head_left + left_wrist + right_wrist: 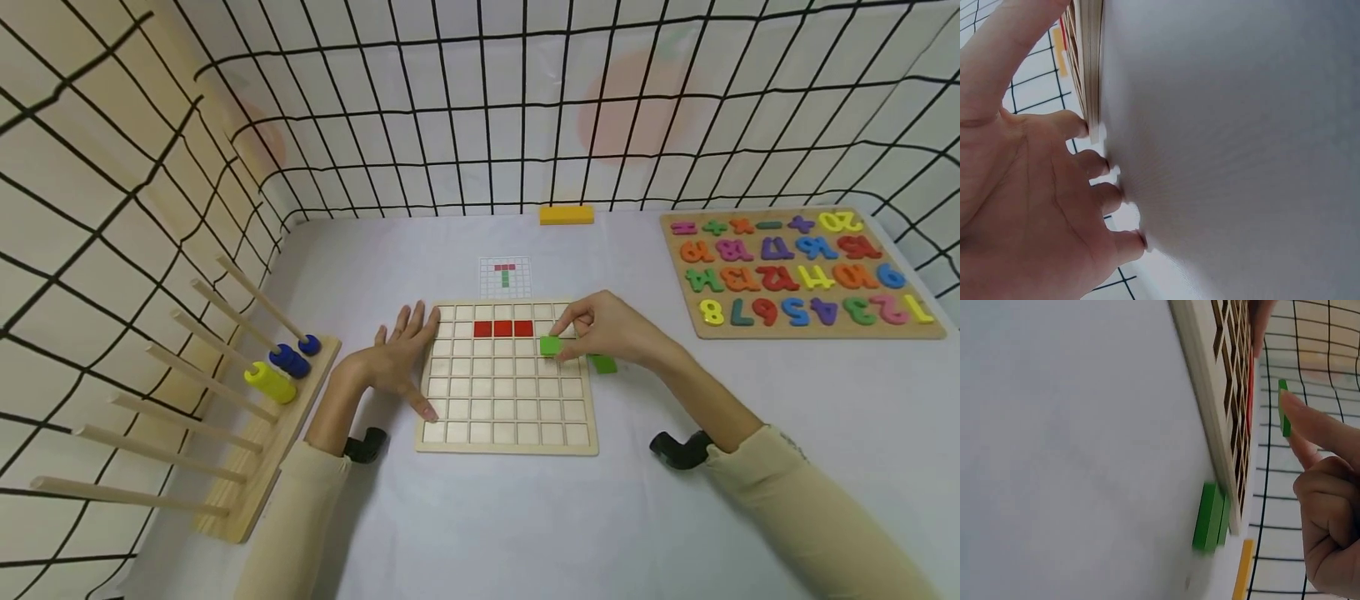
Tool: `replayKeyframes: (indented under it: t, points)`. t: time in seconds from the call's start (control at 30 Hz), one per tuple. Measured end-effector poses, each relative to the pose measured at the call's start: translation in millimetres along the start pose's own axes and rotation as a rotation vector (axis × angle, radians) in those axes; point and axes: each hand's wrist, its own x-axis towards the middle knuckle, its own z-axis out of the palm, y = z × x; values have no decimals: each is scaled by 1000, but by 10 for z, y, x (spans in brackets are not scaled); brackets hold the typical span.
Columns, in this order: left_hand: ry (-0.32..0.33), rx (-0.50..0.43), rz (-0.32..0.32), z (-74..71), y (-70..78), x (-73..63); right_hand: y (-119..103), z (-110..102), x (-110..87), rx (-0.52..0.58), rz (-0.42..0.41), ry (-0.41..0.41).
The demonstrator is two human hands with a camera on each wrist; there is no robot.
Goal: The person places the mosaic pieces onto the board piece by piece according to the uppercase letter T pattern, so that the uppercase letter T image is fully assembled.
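Note:
My right hand (pixel 611 329) pinches a green square tile (pixel 550 346) between thumb and fingertip, over the right part of a wooden grid board (pixel 506 446). In the right wrist view the pinched tile shows edge-on, raised above the board. Three red tiles (pixel 503 328) sit side by side in the board's second row. More green tiles (pixel 1210 515) lie on the table against the board's right edge, partly behind my right hand in the head view. My left hand (pixel 397 362) is spread at the board's left side, fingers straight, thumb at the lower left corner.
Behind the board lies a small pattern card (pixel 506 277) showing a red and green T. A yellow block (pixel 566 216) lies by the black wire grid. At right is a number puzzle board (pixel 810 329); at left, a wooden peg rack (pixel 255 483) with blue and yellow beads.

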Motion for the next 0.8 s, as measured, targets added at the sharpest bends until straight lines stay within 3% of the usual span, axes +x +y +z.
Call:
replayKeyframes:
  t: [0.37,0.8]
  points:
    - [-3,-3,2,-5,20,-5,-216,292,294,75,30,-22]
    - [0,-12,2,-1,27,-24,-342,399,390,-11,32,-12]
